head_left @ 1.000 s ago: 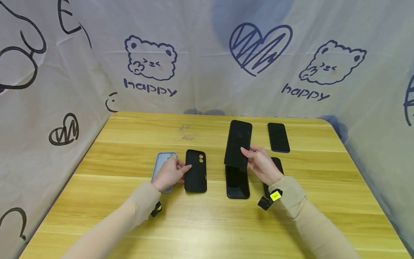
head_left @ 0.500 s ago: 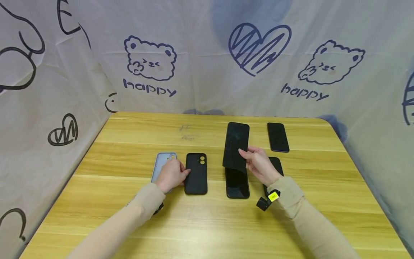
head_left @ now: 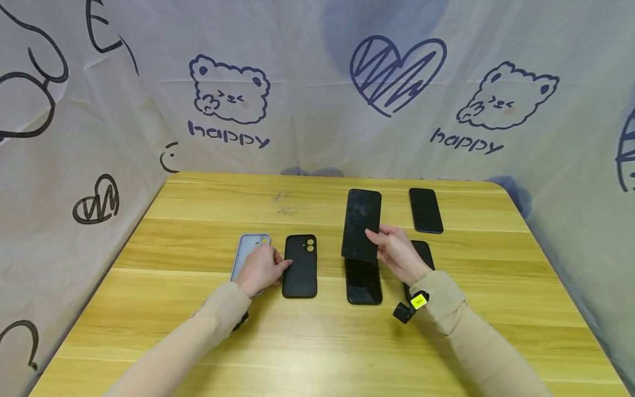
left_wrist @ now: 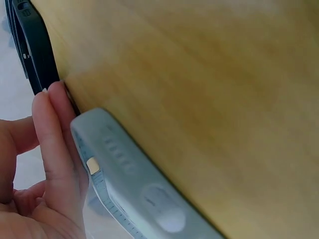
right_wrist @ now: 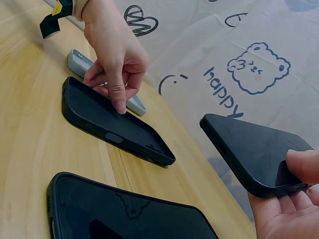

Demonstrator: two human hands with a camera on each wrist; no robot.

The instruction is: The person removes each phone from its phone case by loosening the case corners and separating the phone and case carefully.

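My left hand [head_left: 262, 270] pinches the left edge of a black phone case [head_left: 300, 275], thumb over the rim and fingers along its outer side. The case's hollow inside faces up, with two camera holes at its top right. Beside it, partly covered by the left hand, lies a light blue phone case [left_wrist: 129, 172]. My right hand [head_left: 401, 252] grips a black smartphone [head_left: 361, 220] by its right side, thumb on the dark screen, and holds it tilted in the air. Below it another black smartphone [right_wrist: 124, 214] lies on the table, its upper part hidden in the head view.
One more dark phone [head_left: 426, 210] lies at the back right of the wooden table [head_left: 317, 353]. A further black phone-shaped thing [head_left: 423, 255] lies partly hidden behind the right wrist. A printed cloth [head_left: 307, 110] hangs behind the table.
The black case in my left hand has come down slightly toward me and lies flatter. The phone in my right hand has shifted a little left and lower.
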